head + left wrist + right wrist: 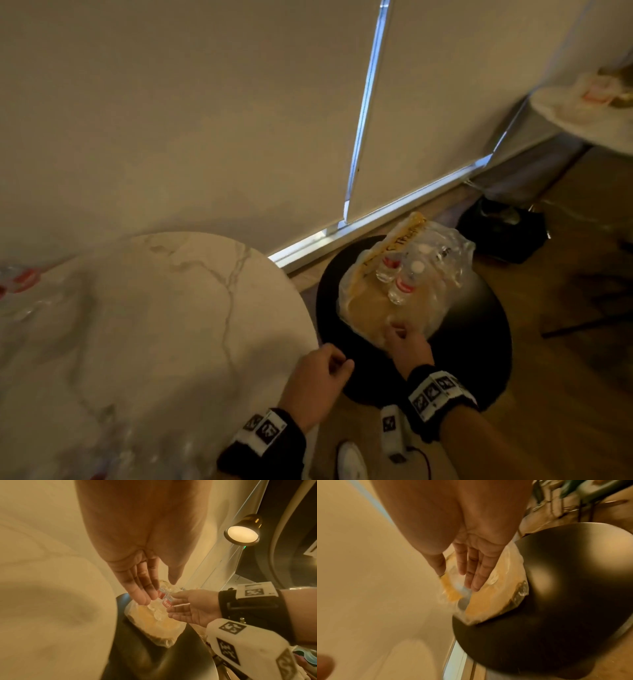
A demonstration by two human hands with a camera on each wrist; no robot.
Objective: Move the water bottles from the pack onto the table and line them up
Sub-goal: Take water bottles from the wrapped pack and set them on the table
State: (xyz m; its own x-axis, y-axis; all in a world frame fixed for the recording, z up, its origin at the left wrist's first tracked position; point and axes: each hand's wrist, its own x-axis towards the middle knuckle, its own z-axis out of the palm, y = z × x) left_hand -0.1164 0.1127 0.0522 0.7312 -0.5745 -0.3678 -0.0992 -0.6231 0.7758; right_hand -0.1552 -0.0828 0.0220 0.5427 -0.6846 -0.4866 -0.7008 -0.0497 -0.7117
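Marble-top round desk (164, 308) stands beside a low black round stool (479, 346) on wood floor (565, 394), near drawn beige blinds (171, 102). The torn plastic pack (370, 308) on the stool holds upright water bottles (407, 279). Right hand (407, 346), fingers straight, touches the pack's near edge. Left hand (317, 380) hangs relaxed, empty.

I hold my left hand (317, 378) loosely curled, gripping nothing; my right hand (409, 347) reaches forward, fingers (475, 573) extended.
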